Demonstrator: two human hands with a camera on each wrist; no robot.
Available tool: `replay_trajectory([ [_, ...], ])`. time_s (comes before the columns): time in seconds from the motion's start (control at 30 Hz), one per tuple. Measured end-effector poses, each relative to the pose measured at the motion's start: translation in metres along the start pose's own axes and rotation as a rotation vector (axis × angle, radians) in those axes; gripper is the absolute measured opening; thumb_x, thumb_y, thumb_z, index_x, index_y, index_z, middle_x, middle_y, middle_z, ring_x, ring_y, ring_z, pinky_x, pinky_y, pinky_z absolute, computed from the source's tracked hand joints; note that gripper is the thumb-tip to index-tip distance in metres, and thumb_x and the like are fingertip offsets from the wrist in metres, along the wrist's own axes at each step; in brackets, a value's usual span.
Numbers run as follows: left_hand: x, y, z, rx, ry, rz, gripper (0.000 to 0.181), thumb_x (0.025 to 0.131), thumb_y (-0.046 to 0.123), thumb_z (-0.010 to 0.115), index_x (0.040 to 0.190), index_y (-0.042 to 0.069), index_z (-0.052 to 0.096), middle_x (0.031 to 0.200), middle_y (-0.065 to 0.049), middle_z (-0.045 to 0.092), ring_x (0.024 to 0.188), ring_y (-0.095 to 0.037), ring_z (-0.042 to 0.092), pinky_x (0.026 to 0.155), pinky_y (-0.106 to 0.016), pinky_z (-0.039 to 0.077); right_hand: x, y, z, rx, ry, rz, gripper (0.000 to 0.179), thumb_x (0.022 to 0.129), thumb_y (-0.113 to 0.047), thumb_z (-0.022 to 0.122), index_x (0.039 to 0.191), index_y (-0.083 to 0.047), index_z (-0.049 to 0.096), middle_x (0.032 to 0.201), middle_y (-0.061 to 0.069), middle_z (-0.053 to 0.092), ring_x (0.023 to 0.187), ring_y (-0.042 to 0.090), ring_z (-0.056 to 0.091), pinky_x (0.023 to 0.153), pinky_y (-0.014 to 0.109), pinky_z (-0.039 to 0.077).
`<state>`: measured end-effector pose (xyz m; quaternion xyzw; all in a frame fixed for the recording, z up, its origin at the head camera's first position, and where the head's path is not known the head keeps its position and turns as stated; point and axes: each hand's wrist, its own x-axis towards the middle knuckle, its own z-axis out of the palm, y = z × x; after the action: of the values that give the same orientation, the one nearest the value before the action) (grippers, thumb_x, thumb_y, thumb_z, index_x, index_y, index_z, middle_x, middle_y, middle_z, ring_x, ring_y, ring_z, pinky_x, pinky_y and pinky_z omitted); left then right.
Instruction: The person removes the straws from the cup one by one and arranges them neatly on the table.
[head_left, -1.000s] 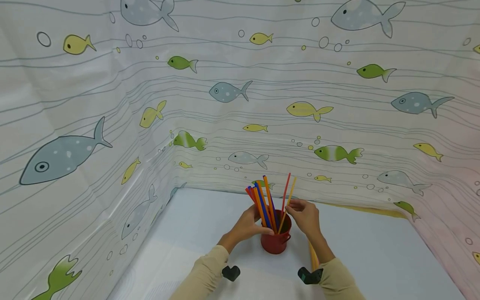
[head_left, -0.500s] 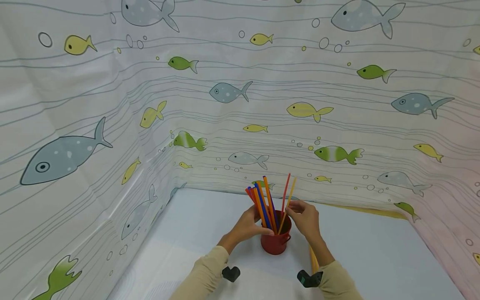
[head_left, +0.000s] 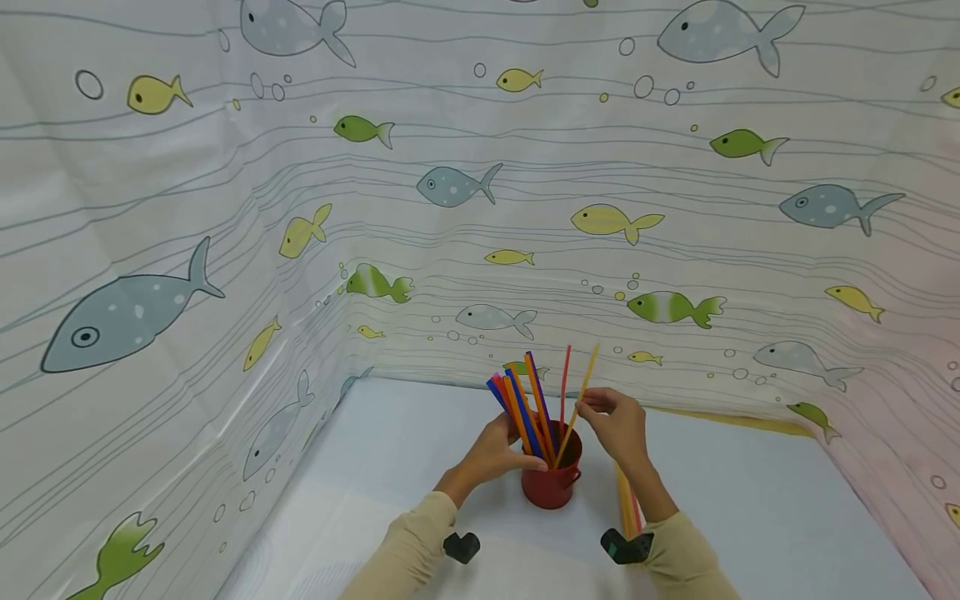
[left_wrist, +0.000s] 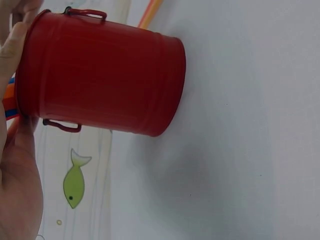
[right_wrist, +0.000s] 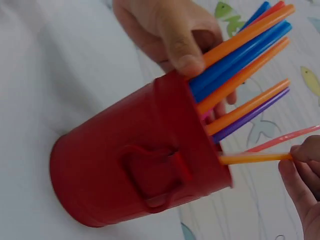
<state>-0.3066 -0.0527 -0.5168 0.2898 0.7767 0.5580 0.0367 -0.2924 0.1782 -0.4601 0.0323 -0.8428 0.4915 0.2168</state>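
A small red bucket with little side handles stands upright on the white table. Several thick straws in orange, blue and purple lean out of it toward the left. My left hand holds the bucket by the rim, its thumb at the near edge and its fingers behind the straws. With thumb and fingertips, my right hand pinches a thin yellow straw, whose lower end is in the bucket. Close to it, a thin red straw rises from the bucket, its upper end free.
Beneath my right forearm, several yellow and pinkish straws lie on the white table. A curtain printed with fish hangs behind and along both sides. A yellow strip runs along the back right table edge.
My right hand has shifted slightly right, tilting the yellow straw that way. The red straw stands more upright, and the tops of the thick straws have moved a little. The left hand stays put.
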Motion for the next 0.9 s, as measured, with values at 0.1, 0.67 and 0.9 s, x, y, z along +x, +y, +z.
replay_trajectory([
  [0.1, 0.0, -0.001, 0.0, 0.006, 0.002, -0.009, 0.077, 0.075, 0.02, 0.086, 0.137, 0.009, 0.043, 0.126, 0.002, 0.058, 0.122, -0.011, 0.054, 0.102, -0.027, 0.042, 0.005, -0.009, -0.008, 0.02, 0.015, -0.021, 0.019, 0.083, -0.013, 0.079, 0.099, -0.004, 0.074, 0.086, 0.005, 0.074, 0.082, 0.019, 0.07, 0.066, 0.017, 0.05],
  [0.67, -0.001, 0.001, -0.001, -0.006, 0.007, -0.022, 0.071, 0.075, 0.019, 0.086, 0.133, 0.015, 0.046, 0.124, 0.004, 0.059, 0.12, -0.009, 0.056, 0.103, -0.028, 0.042, 0.045, -0.061, -0.079, 0.073, 0.2, -0.14, 0.023, 0.083, -0.012, 0.078, 0.102, 0.001, 0.073, 0.091, 0.013, 0.072, 0.078, -0.001, 0.064, 0.075, 0.011, 0.051],
  [0.9, -0.001, 0.0, -0.001, -0.008, 0.003, -0.014, 0.072, 0.075, 0.019, 0.086, 0.134, 0.014, 0.045, 0.124, 0.004, 0.059, 0.12, -0.01, 0.056, 0.103, -0.028, 0.042, 0.048, -0.06, -0.097, 0.001, 0.204, -0.126, 0.026, 0.085, -0.014, 0.076, 0.106, 0.0, 0.072, 0.095, 0.014, 0.072, 0.08, -0.005, 0.061, 0.074, 0.009, 0.049],
])
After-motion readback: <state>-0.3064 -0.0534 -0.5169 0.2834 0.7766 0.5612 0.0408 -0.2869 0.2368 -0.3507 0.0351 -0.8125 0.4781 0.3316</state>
